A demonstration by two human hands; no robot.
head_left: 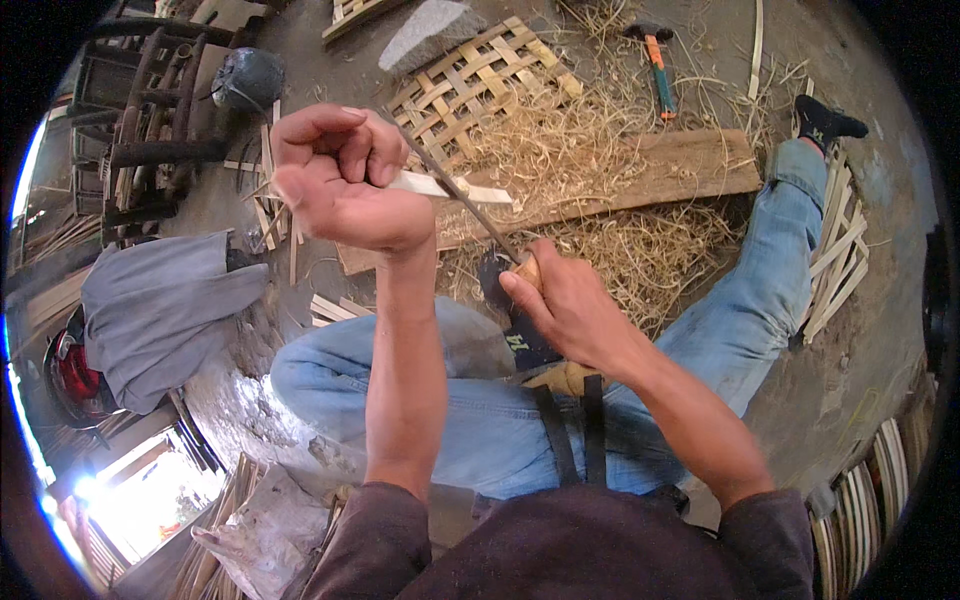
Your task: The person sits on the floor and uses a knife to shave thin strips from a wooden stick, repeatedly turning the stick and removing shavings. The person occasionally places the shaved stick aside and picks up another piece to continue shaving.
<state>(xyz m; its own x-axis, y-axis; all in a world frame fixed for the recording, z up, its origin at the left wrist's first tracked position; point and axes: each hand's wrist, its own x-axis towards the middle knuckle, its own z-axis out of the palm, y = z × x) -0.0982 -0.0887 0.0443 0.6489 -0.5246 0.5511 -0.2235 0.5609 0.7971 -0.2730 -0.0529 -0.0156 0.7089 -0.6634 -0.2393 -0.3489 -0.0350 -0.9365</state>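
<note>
My left hand (345,180) is raised at the centre left, its fingers curled round one end of a pale wooden strip (480,193). The strip's other end juts out to the right. In my right hand (565,300) is the wooden handle of a long, narrow knife (465,200). Its dark blade slants up and to the left, crossing the strip close to my left fingers. Below both lies a long brown plank (690,170), partly covered with curly shavings (570,150). My right thumb lies along the handle.
A woven slat panel (480,80) and a grey stone (430,35) lie beyond the plank. A hammer (658,75) rests at the far right. Cut strips (838,260) lie beside my outstretched right leg. Grey cloth (165,310) hangs at left, near dark wooden furniture (150,110).
</note>
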